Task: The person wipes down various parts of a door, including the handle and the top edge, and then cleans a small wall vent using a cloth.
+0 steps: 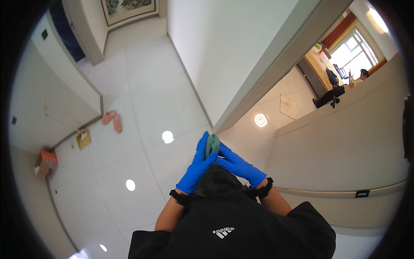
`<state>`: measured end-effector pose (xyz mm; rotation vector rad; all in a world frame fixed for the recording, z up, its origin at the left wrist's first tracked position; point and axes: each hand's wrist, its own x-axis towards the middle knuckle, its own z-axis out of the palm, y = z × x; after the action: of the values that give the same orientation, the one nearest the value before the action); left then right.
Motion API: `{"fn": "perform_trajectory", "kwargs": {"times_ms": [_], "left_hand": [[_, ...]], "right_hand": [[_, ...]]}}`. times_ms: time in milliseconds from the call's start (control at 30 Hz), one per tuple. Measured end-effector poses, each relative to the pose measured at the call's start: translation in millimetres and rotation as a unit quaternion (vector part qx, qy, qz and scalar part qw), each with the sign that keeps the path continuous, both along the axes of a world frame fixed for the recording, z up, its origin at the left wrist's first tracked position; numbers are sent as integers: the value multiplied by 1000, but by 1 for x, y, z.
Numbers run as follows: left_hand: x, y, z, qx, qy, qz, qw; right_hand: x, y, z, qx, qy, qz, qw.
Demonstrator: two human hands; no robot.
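Observation:
A folded green cloth (212, 144) is pressed between my two hands, in front of my chest. My left hand (197, 165), in a blue glove, holds it from the left side of the view. From the other side my right hand (241, 164), gloved in blue too, has its fingers against the cloth. Both hands lean towards each other like a roof, with the fingertips pointing away from me. Black straps circle both wrists. Parts of the cloth are hidden by the fingers.
Pink slippers (117, 123) and a yellow dustpan (83, 139) lie left on the tiled floor, near a cardboard box (43, 164). A wall corner (216, 128) stands just ahead. Through the opening at right, a person (355, 79) sits by a wooden table (318, 66).

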<state>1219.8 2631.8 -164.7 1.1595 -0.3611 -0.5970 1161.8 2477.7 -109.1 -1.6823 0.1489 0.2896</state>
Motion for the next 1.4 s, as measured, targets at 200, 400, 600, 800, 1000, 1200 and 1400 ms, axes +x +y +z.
{"fn": "perform_trajectory", "kwargs": {"times_ms": [200, 400, 600, 800, 1000, 1200, 1400], "left_hand": [[96, -41, 75, -16, -59, -81, 995], [167, -115, 112, -84, -231, -243, 938], [207, -151, 111, -42, -181, -230, 955], [234, -183, 117, 17, -232, -247, 941], [259, -210, 105, 38, -114, -360, 925], [283, -249, 82, 61, -75, -379, 921], [305, -276, 73, 153, -324, -392, 847]], "right_hand": [[88, -50, 28, 118, -42, -67, 990], [137, -108, 55, 57, -211, -410, 886], [144, -158, 85, -69, -265, -535, 799], [152, -164, 96, -40, -169, -518, 838], [166, -144, 53, -117, -105, -539, 828], [194, -147, 51, -191, -81, -606, 768], [217, -143, 49, -269, 5, -665, 696]]}}
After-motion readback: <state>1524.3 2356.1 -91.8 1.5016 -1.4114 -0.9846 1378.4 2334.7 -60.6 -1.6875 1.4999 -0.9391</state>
